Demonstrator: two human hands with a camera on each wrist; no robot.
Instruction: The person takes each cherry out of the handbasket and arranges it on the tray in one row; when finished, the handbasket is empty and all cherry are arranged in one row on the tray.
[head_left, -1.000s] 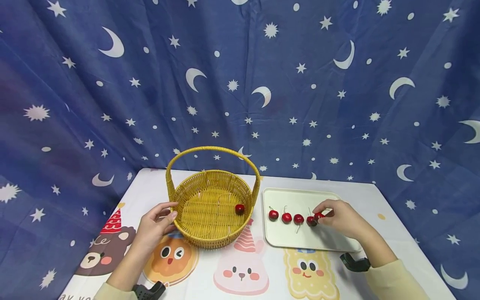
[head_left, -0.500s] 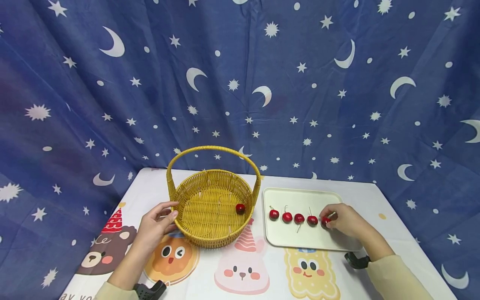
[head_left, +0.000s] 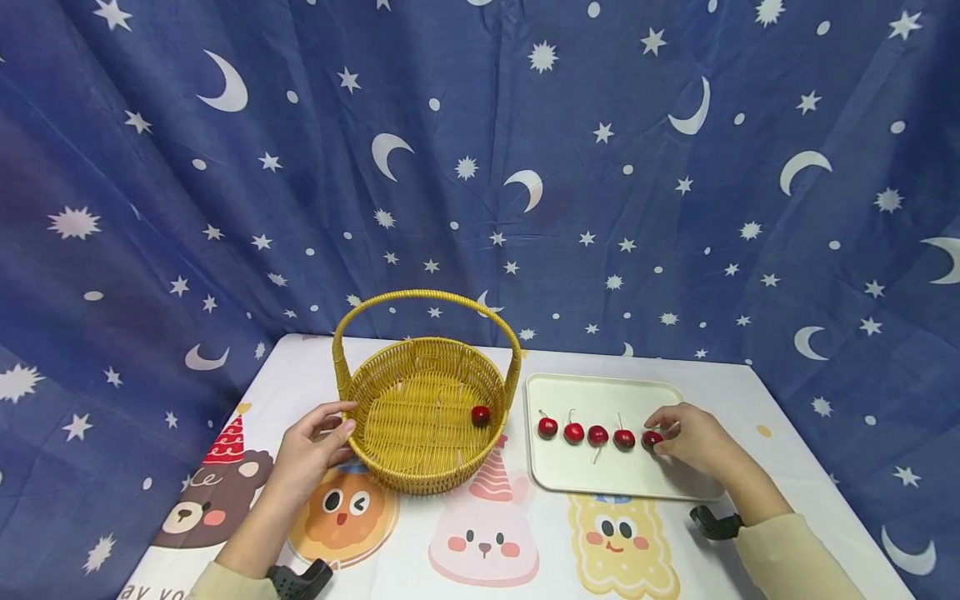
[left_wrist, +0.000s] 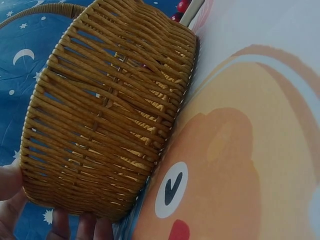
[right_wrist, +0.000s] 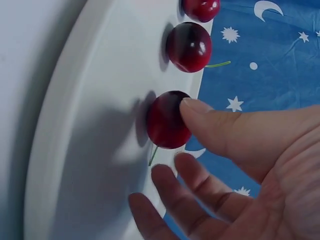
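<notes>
A yellow wicker basket (head_left: 427, 479) with a tall arched handle stands on the left of the table, one cherry (head_left: 481, 416) inside it. My left hand (head_left: 315, 446) holds the basket's left side, thumb at the rim and the other fingers against the wall. On the cream tray (head_left: 600, 479), several cherries lie in a row. The rightmost cherry (right_wrist: 167, 120) rests on the tray under my right hand (head_left: 693, 437). In the right wrist view the thumb (right_wrist: 210, 125) overlaps this cherry, while the other fingers are spread apart below it.
The tablecloth (head_left: 551, 542) is white with cartoon prints. A blue curtain (head_left: 480, 208) with moons and stars hangs behind and at both sides. A black wrist strap (head_left: 716, 523) sits on the right forearm, another (head_left: 300, 581) on the left.
My right hand has carried a cherry rightward to the end of the row and set it on the tray. Its fingers have since loosened around it. The left hand and basket have stayed put.
</notes>
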